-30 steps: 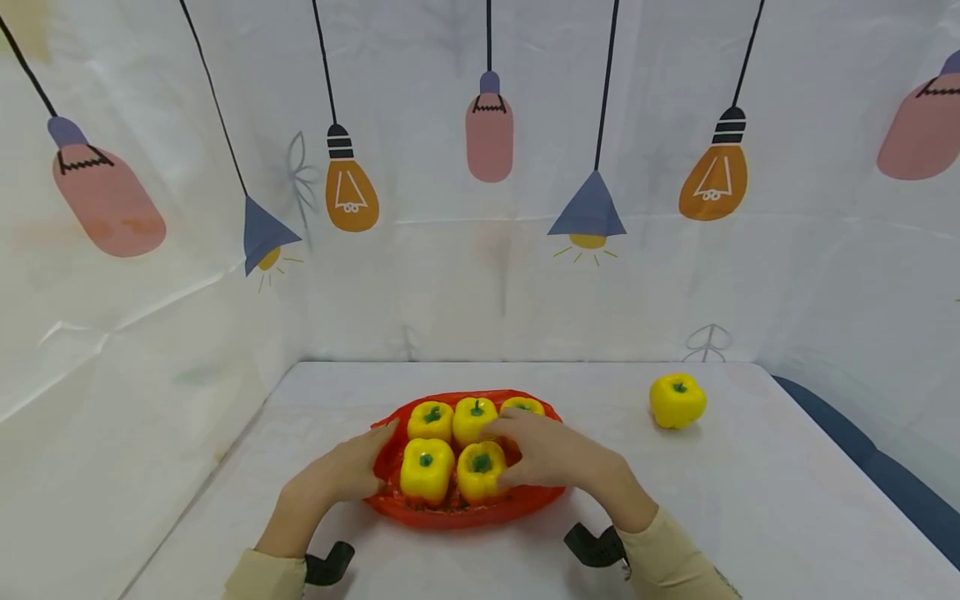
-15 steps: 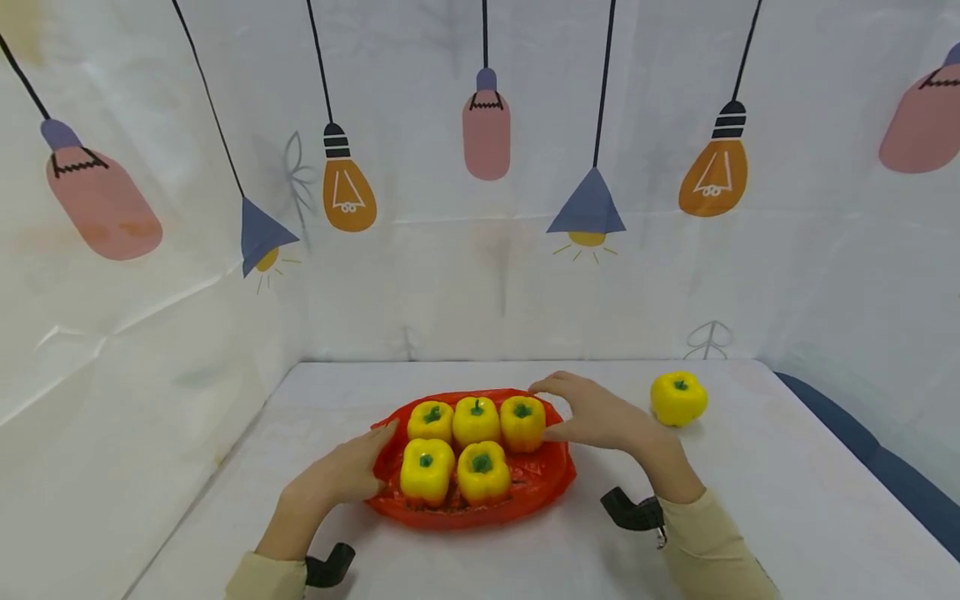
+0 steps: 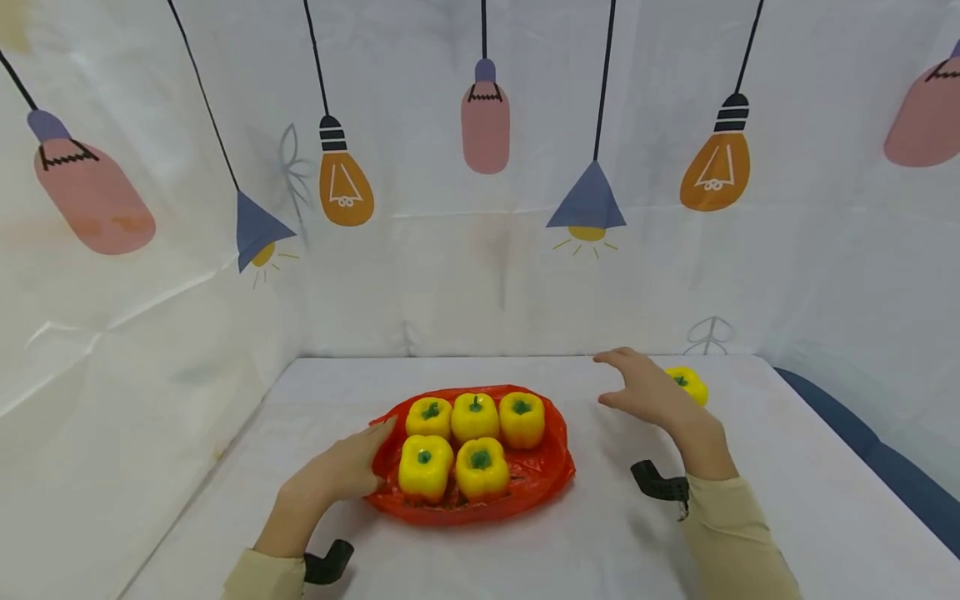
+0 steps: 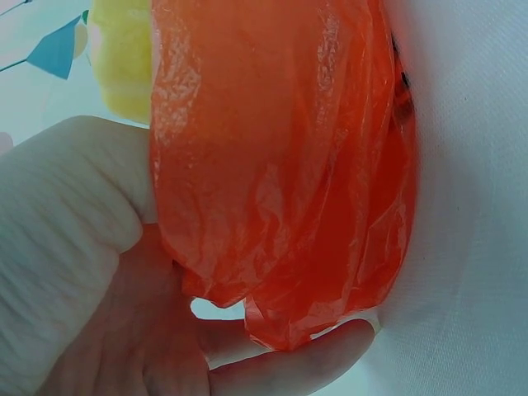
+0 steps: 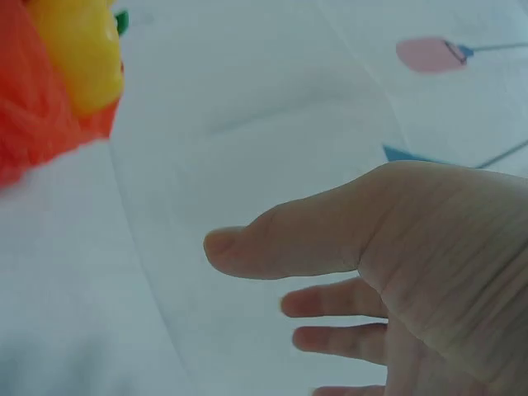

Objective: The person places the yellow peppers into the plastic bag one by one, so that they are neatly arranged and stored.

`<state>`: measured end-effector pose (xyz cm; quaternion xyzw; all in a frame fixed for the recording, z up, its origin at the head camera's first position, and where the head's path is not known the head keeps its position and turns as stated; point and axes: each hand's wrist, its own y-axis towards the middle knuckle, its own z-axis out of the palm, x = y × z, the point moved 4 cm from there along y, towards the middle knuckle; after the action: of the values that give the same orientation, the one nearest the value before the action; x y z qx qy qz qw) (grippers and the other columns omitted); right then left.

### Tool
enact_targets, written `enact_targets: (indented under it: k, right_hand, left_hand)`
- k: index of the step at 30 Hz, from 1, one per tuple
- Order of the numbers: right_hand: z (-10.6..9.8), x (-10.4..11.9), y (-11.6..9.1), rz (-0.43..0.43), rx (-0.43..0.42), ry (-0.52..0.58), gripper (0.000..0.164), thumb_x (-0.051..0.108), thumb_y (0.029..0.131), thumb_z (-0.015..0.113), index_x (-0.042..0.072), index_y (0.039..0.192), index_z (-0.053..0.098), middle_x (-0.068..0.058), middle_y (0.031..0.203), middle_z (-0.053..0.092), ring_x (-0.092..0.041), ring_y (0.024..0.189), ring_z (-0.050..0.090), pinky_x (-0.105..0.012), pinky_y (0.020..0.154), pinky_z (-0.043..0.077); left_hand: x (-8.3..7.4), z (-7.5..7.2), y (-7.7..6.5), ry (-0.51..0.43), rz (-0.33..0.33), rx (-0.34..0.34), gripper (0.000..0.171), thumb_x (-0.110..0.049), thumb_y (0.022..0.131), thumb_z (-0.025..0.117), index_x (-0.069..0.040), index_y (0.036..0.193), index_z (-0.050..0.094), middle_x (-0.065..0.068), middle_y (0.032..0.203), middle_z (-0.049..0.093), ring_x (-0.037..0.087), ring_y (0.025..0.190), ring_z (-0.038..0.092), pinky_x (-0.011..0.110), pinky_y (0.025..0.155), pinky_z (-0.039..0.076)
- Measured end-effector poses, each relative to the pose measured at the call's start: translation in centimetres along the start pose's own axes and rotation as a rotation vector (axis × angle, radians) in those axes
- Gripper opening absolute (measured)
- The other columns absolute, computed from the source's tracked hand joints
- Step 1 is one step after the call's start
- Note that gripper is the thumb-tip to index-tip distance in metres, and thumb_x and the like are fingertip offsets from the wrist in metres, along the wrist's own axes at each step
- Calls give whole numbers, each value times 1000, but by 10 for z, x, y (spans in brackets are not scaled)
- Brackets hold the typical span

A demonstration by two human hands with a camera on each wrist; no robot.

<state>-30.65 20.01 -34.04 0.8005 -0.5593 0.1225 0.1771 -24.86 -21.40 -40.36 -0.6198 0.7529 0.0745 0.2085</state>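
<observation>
Several yellow bell peppers (image 3: 482,468) sit stem-up inside an opened red plastic bag (image 3: 542,479) on the table. My left hand (image 3: 343,467) holds the bag's left edge; in the left wrist view the red film (image 4: 272,181) lies between thumb and fingers, and the thumb's tip is hidden behind it. Out to the right of the bag, my right hand (image 3: 647,390) is above the table, holding nothing, its thumb (image 5: 289,235) and fingers apart. Just behind that hand, one more yellow bell pepper (image 3: 692,385) stands alone at the back right, partly covered by the hand.
The white table (image 3: 480,558) reaches back to a pale wall sheet (image 3: 450,275) printed with hanging lamps. A dark blue curved object (image 3: 840,417), perhaps a chair, lies beyond the table's right edge. Black mounts (image 3: 660,482) are strapped at both wrists.
My right hand has moved from over the peppers in the bag out to the right, toward the lone pepper. The left hand stays at the bag's left edge.
</observation>
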Motion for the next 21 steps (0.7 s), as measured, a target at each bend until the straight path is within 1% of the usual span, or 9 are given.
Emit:
enact_targets:
  k: [8, 10, 12, 14, 17, 19, 21]
  right_hand:
    - [-11, -35, -4, 53, -20, -23, 63, 20, 86, 70, 1, 142, 49, -31, 145, 42, -53, 131, 41, -68, 103, 39]
    - [-13, -43, -3, 58, -33, -41, 63, 21, 86, 71, 0, 141, 49, -32, 145, 42, -54, 130, 41, -70, 102, 38]
    - [-13, -50, -3, 71, -53, -85, 63, 23, 85, 72, 0, 140, 50, -32, 144, 43, -55, 130, 41, -72, 101, 37]
    - [-14, -58, -4, 95, -71, -125, 64, 25, 85, 72, 0, 140, 50, -32, 145, 43, -55, 131, 38, -74, 101, 35]
    - [-13, -70, -5, 159, -78, -149, 68, 27, 83, 72, 1, 140, 49, -34, 146, 39, -56, 133, 34, -76, 99, 34]
    - [-10, -77, -7, 198, -61, -137, 70, 27, 81, 72, 0, 141, 47, -36, 147, 35, -58, 132, 32, -77, 98, 34]
    - [-8, -84, -9, 213, -39, -107, 71, 22, 79, 70, -2, 141, 46, -37, 146, 35, -58, 127, 35, -73, 96, 38]
  left_hand:
    - [1, -1, -1, 0, -14, 11, 84, -9, 80, 73, -10, 155, 35, 10, 156, 43, 34, 141, 44, 62, 114, 36]
    - [1, -1, -1, 2, -17, 10, 84, -9, 80, 73, -11, 155, 35, 10, 156, 43, 34, 140, 45, 62, 113, 37]
    - [2, -1, -1, 5, -20, 8, 85, -9, 79, 73, -11, 155, 35, 9, 156, 43, 34, 139, 45, 62, 113, 37]
    - [2, -1, -1, 9, -22, 8, 85, -9, 79, 73, -12, 155, 35, 9, 156, 44, 34, 139, 45, 62, 112, 37]
    - [2, 0, -1, 11, -24, 9, 85, -9, 79, 73, -12, 155, 35, 9, 156, 44, 34, 139, 45, 62, 112, 37]
    - [2, 0, 0, 14, -24, 10, 85, -8, 78, 72, -12, 155, 35, 10, 156, 44, 34, 139, 45, 62, 113, 37]
    - [1, 0, 0, 15, -23, 8, 85, -7, 78, 72, -11, 155, 36, 10, 155, 44, 34, 139, 45, 62, 113, 37]
